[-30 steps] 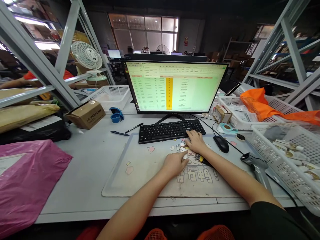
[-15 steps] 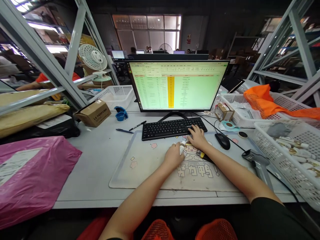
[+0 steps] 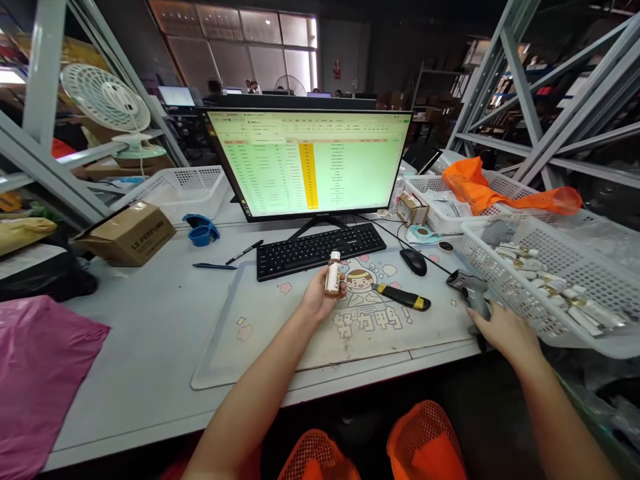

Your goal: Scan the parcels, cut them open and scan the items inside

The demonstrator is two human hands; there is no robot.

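Observation:
A small brown bottle (image 3: 333,277) with a white cap and a printed white label is gripped upright in my left hand (image 3: 316,298), above the desk mat. My right hand (image 3: 510,333) has its fingers closed round the handle of a grey barcode scanner (image 3: 470,290) at the mat's right edge; part of the handle is hidden by the hand. Between the hands, a black and yellow utility knife (image 3: 403,297) lies on the printed mat (image 3: 270,353). Behind the bottle stands a black keyboard (image 3: 300,253).
A monitor (image 3: 350,173) shows a spreadsheet. The mouse (image 3: 413,262) sits right of the keyboard. At right, a white basket (image 3: 500,283) holds several small bottles. Two pens, a blue tape dispenser (image 3: 201,233), a cardboard box (image 3: 133,237) and a pink parcel (image 3: 45,380) are at left.
My right hand has left the keyboard and moved right to the scanner's handle. My left hand has turned the bottle so its label shows. The view has swung right, and the knife is uncovered.

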